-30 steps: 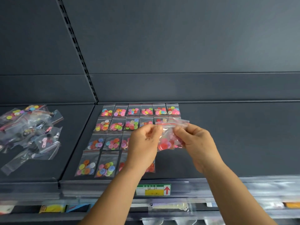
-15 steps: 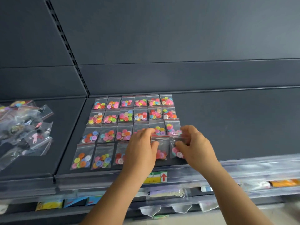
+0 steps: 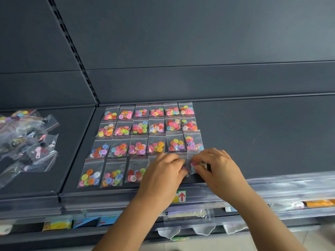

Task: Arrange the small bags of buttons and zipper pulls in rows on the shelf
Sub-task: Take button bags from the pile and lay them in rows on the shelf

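Head view: both hands low at the front edge of the dark shelf (image 3: 253,134). Right hand (image 3: 220,170) with its grip narrow, pinching a clear bag of buttons (image 3: 192,164) flat on the shelf. Left hand (image 3: 164,173) touching that bag's left side, fingers curled; grip state hard to tell. Beyond and left of the grip, neat rows of button bags (image 3: 139,127). Far left, a loose heap of bags (image 3: 27,142).

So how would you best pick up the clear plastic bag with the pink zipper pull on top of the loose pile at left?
Probably pinch the clear plastic bag with the pink zipper pull at its free right edge, coming from above right: it lies tilted atop the pile, that edge overhanging bare shelf.
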Tool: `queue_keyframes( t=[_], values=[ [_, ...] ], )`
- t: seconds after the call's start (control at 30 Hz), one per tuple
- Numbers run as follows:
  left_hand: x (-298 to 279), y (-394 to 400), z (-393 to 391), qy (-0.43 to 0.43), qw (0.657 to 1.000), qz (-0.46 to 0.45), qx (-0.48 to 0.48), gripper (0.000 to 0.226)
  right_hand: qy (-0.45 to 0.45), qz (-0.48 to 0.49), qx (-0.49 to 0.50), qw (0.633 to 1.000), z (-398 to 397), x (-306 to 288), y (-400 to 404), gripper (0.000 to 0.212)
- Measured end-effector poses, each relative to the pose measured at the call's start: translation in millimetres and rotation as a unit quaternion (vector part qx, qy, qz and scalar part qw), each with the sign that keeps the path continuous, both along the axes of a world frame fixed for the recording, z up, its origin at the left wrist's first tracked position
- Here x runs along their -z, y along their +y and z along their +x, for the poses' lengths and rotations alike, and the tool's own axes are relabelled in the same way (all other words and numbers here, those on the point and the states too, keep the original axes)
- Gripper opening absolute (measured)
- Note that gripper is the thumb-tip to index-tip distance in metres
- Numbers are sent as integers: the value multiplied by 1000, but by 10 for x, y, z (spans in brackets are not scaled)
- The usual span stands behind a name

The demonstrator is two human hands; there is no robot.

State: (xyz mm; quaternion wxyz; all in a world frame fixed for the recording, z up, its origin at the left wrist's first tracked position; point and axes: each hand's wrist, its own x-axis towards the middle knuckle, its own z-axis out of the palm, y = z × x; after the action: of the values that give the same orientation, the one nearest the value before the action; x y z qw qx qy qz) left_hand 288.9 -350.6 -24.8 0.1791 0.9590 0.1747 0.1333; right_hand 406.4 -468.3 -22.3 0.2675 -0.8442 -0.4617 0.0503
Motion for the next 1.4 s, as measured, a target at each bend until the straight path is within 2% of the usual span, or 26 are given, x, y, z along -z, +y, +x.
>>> queue_keyframes(
  t=[0.23,0.53,0.67,0.77,0.97,1.23,1.4],
  values=[
    [32,-46,36,17,1000,18,-13,38,-1,-34,-36,999,27,9,-34,20],
    [-11,-84,6,18,999,22,-29,38,-26,-81,-30,996,9,-51,-19,19],
    [-91,-90,-89,4,997,42,-61,32,-31,-68,-30,997,-74,-79,77,42],
    [-131,-17,-214,9,994,48,-94,42,-41,-63,-50,996,-181,-105,217,51],
    [-128,296,-623,20,985,52,-161,55,-72,-43,-109,990,-495,-176,633,53],
    [-155,1064,-1422,-3,971,52,-234,54,-120,-69,-189,972,-1066,-169,1489,55],
    [-194,1727,-1985,-3,969,57,-240,53,-130,-59,-192,971,-1585,-244,2202,54]
  ],
)
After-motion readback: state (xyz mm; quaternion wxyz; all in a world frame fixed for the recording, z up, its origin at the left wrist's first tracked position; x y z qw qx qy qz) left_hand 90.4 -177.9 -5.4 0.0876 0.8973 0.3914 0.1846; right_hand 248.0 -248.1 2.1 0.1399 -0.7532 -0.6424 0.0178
